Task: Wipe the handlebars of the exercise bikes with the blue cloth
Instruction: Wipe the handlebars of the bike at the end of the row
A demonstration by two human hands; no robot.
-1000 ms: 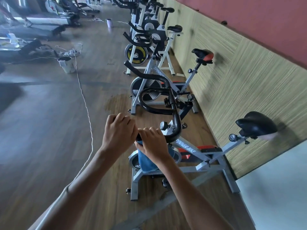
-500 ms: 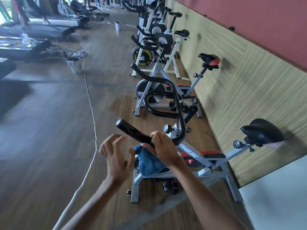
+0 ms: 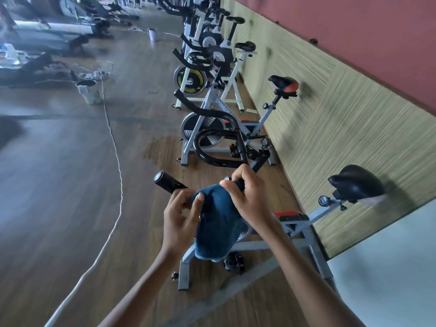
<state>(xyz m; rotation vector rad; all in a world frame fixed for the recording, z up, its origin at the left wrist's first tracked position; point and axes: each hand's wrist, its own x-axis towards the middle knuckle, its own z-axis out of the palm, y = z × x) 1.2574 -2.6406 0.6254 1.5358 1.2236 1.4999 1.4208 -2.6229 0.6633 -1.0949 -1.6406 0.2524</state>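
Note:
The nearest exercise bike (image 3: 295,227) stands below me, its black handlebar (image 3: 168,182) reaching out to the left with a bare rounded end. The blue cloth (image 3: 217,223) is draped over the bar and hangs down from it. My right hand (image 3: 245,197) grips the bar over the cloth's upper right part. My left hand (image 3: 181,215) pinches the cloth's left edge against the bar, thumb on the fabric. The bar's looped part (image 3: 212,149) shows beyond my hands.
More exercise bikes (image 3: 212,109) line the panelled wall (image 3: 354,114) on the right, running away from me. A white rope (image 3: 113,161) trails over the wooden floor to the left. A bucket (image 3: 90,92) and treadmills (image 3: 47,31) stand far left.
My left hand let go of the bar's end, opened, then came back and took the cloth's left edge. My right hand slid up the bar, and more cloth now hangs out.

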